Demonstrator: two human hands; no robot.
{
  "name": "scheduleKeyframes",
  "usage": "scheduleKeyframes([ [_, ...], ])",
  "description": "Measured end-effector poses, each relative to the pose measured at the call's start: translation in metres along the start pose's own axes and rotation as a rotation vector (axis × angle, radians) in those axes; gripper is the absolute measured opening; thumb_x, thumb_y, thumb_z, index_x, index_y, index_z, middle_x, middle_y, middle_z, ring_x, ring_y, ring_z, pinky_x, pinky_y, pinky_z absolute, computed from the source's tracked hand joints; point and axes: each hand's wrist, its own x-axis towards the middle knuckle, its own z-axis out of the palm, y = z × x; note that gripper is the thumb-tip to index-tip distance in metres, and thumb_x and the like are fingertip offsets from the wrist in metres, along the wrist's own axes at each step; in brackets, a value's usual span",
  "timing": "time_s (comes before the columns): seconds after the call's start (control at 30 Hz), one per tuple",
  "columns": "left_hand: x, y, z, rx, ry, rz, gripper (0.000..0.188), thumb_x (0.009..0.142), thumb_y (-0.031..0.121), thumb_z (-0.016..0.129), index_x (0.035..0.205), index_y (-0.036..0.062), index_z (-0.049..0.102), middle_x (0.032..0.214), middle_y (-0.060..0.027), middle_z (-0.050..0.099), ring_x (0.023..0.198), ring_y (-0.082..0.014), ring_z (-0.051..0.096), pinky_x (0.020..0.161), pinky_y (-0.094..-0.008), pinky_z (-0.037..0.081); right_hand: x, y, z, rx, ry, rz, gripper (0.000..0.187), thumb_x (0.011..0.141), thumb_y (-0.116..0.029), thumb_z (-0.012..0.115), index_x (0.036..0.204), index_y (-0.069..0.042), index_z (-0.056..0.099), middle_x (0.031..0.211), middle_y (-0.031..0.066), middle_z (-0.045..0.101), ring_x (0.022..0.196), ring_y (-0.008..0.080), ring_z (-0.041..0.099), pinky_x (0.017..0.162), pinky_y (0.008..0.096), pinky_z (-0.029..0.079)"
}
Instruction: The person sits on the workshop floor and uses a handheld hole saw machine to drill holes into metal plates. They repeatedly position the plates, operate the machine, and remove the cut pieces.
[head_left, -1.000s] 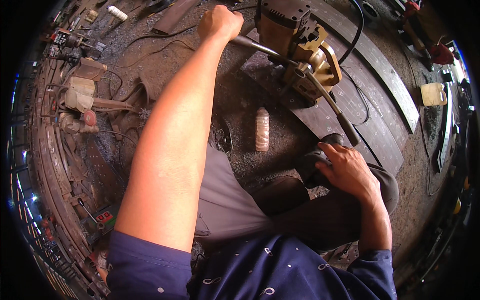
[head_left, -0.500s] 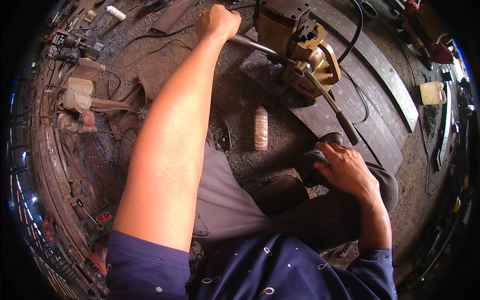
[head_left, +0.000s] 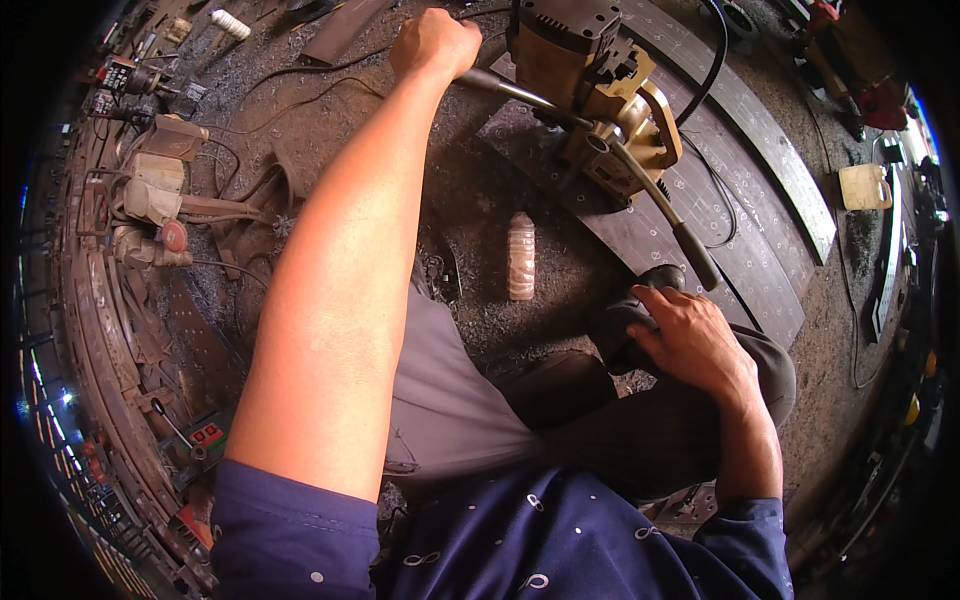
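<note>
My left arm reaches far forward, and my left hand (head_left: pixel 437 46) is closed around the outer end of a feed lever (head_left: pixel 515 93). That lever joins the hub of a gold and black magnetic drill (head_left: pixel 600 100), which stands on marked steel plates. A second lever with a dark grip (head_left: pixel 692 250) slants down from the same hub, nearer to me. Below that grip my right hand (head_left: pixel 695 340) lies open, fingers loosely stretched, over a dark shoe (head_left: pixel 620 325) by my bent leg. It holds nothing. The drill's cutting end is hidden behind its body.
A plastic bottle (head_left: pixel 521 257) stands or lies on the chip-strewn floor ahead of my legs. Long steel plates (head_left: pixel 740 240) stretch to the right. Cables cross the ground. Dusty machine parts (head_left: pixel 155 190) crowd the left; a pale jerrycan (head_left: pixel 864 187) is at the far right.
</note>
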Motion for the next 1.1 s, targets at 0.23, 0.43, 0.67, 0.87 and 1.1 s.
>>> scheduleKeyframes([
  [0.23, -0.0003, -0.0010, -0.0001, -0.001, 0.004, 0.014, 0.042, 0.093, 0.044, 0.060, 0.116, 0.0136, 0.076, 0.115, -0.0137, 0.077, 0.115, -0.0327, 0.071, 0.099, -0.0460, 0.055, 0.0000, 0.0037, 0.0045, 0.002, 0.025, -0.023, 0.051, 0.097, -0.032, 0.069, 0.137, -0.002, 0.060, 0.105, 0.0209, 0.070, 0.103, 0.0379, 0.069, 0.092, 0.0467, 0.054],
  [0.43, 0.0007, -0.0016, 0.0005, 0.014, 0.015, 0.022, 0.042, 0.093, 0.044, 0.060, 0.116, 0.0130, 0.076, 0.115, -0.0149, 0.076, 0.115, -0.0338, 0.071, 0.099, -0.0464, 0.055, 0.0005, 0.0031, 0.0039, 0.011, 0.020, -0.014, 0.051, 0.097, -0.032, 0.069, 0.137, -0.003, 0.060, 0.108, 0.0208, 0.070, 0.104, 0.0384, 0.068, 0.094, 0.0471, 0.054],
  [0.67, 0.0027, -0.0032, 0.0015, 0.017, 0.016, 0.031, 0.041, 0.093, 0.044, 0.060, 0.116, 0.0133, 0.076, 0.115, -0.0147, 0.076, 0.115, -0.0335, 0.071, 0.098, -0.0462, 0.055, 0.0013, 0.0018, 0.0026, 0.020, 0.005, 0.000, 0.050, 0.097, -0.032, 0.069, 0.137, -0.003, 0.060, 0.109, 0.0206, 0.070, 0.106, 0.0386, 0.068, 0.094, 0.0469, 0.054],
  [0.87, 0.0032, -0.0046, 0.0028, 0.013, 0.010, 0.021, 0.041, 0.093, 0.044, 0.060, 0.116, 0.0138, 0.076, 0.116, -0.0142, 0.076, 0.115, -0.0331, 0.070, 0.098, -0.0459, 0.055, 0.0014, 0.0023, 0.0034, 0.023, 0.004, 0.001, 0.050, 0.097, -0.032, 0.069, 0.138, -0.003, 0.060, 0.110, 0.0208, 0.070, 0.107, 0.0389, 0.068, 0.095, 0.0468, 0.054],
  [1.1, 0.0020, -0.0029, 0.0031, 0.020, 0.006, 0.017, 0.041, 0.093, 0.044, 0.060, 0.115, 0.0126, 0.075, 0.117, -0.0148, 0.076, 0.118, -0.0338, 0.069, 0.099, -0.0463, 0.055, 0.0014, 0.0041, 0.0047, 0.025, 0.013, -0.006, 0.050, 0.097, -0.031, 0.069, 0.137, -0.003, 0.060, 0.111, 0.0210, 0.070, 0.107, 0.0391, 0.068, 0.095, 0.0469, 0.054],
])
